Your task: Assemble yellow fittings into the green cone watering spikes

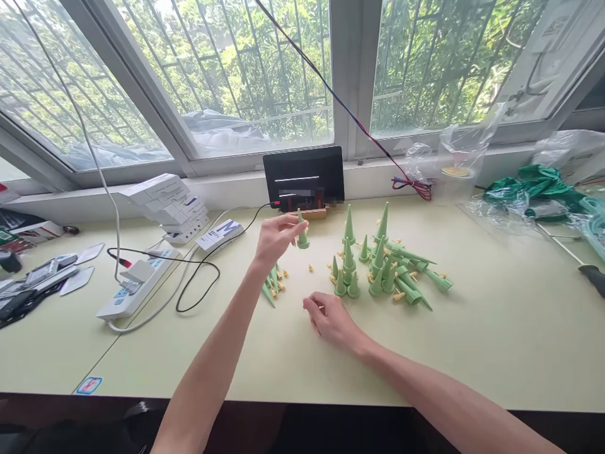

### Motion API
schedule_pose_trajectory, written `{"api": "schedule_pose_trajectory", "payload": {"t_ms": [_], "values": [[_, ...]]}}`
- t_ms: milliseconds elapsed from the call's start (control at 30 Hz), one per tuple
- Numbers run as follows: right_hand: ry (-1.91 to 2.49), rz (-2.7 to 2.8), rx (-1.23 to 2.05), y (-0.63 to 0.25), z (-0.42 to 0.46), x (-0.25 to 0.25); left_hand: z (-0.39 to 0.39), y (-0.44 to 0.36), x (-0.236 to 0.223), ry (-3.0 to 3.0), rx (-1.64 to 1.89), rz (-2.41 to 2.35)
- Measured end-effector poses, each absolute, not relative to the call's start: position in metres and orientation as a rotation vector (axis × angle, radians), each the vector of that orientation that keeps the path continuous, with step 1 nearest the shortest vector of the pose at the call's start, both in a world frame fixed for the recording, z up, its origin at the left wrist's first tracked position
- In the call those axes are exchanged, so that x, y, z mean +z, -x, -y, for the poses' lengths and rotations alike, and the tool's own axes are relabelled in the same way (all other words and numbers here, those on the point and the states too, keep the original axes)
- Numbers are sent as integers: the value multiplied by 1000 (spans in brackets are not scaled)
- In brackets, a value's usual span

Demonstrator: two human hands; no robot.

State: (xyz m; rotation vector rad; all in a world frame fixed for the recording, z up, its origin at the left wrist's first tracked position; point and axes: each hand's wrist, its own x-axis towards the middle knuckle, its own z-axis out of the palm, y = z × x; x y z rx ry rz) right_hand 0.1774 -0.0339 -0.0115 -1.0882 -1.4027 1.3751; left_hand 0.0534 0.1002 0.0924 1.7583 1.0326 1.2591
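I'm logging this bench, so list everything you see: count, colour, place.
Cones: many, green, centre and right
Small pieces: several, yellow, among cones
Screen: one, black, rear centre
Boxes: several, white, rear left
Power strip: one, white, left
Cables: several, white/black/red-blue, left and rear
Flat parts: several, mostly dark, far left
Plastic wrapping: several, clear/green, right
Tool: one, black-handled, right edge
Sticker: one, blue-edged, front left
Table: one, pale yellow-green, beneath
Windows: several, grey-framed, behind
Left hand: one, bare, centre, holding cone
Right hand: one, bare, front centre
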Motion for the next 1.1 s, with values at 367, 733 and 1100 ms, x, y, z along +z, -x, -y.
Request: {"api": "schedule_pose_trajectory", "payload": {"t_ms": [367, 733, 1100], "values": [[1149, 1460, 1359, -178, 34, -4, -152, -122, 43, -1689, 1147, -855], [1166, 1517, 1312, -179, 35, -8, -152, -138, 10, -1735, 1010, -848], [1171, 1549, 1302, -180, 35, -7, -155, -138, 6, -1743, 933, -727]]}}
